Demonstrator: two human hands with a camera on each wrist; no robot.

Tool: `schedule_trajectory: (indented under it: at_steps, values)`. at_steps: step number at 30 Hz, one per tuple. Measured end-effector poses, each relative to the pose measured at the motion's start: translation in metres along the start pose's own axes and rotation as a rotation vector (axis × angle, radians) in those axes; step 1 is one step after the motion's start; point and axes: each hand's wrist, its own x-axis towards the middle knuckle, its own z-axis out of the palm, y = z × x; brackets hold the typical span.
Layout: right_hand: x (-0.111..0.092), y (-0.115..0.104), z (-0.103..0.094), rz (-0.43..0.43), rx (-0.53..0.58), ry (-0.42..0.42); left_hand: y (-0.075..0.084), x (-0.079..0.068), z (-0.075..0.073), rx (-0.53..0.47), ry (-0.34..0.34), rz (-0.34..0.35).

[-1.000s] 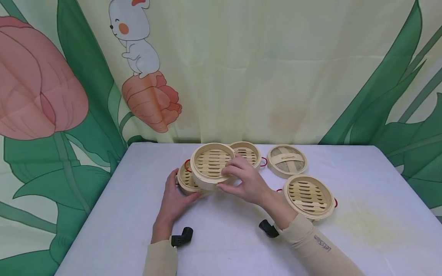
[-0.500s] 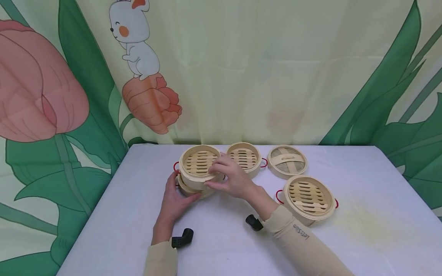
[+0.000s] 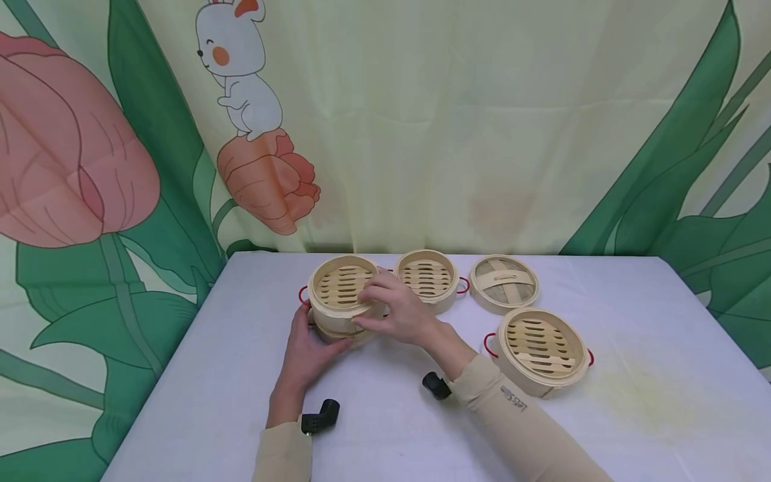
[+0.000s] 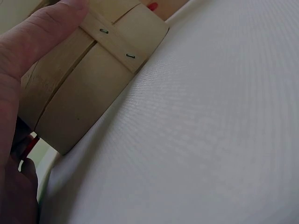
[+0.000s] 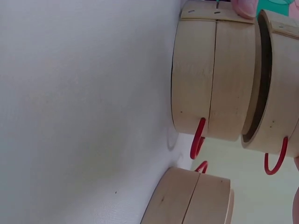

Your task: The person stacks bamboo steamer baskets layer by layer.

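Note:
Two round bamboo steamer baskets are one above the other at the table's left. My left hand [image 3: 308, 355] grips the lower basket [image 4: 88, 98], its thumb along the near side. With thumb and fingers, my right hand [image 3: 400, 311] pinches the right rim of the upper basket [image 3: 340, 288]. A dark gap shows between the two in the right wrist view, where the upper basket [image 5: 284, 88] sits slightly tilted over the lower one. Red loop handles [image 5: 275, 163] stick out from their sides. My right hand covers part of the upper basket's slatted floor.
Behind and to the right stands another slatted steamer basket [image 3: 426, 278]. A steamer lid [image 3: 503, 281] with a woven cross band lies beside it. Nearer on the right is one more basket [image 3: 539, 345]. All are on a white-covered table [image 3: 650, 415] before a printed curtain [image 3: 421, 134].
My right hand has carried the upper basket left and brought it down over the lower basket. The left hand has stayed around the lower basket.

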Motion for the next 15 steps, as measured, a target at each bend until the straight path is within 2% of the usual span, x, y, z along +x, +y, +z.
schedule_trajectory:
  at_steps: [15]
  values:
    - [0.0011,0.0053,0.0082,-0.021,0.029,-0.035,-0.0020,-0.0010,0.0006,-0.029,0.009,0.029]
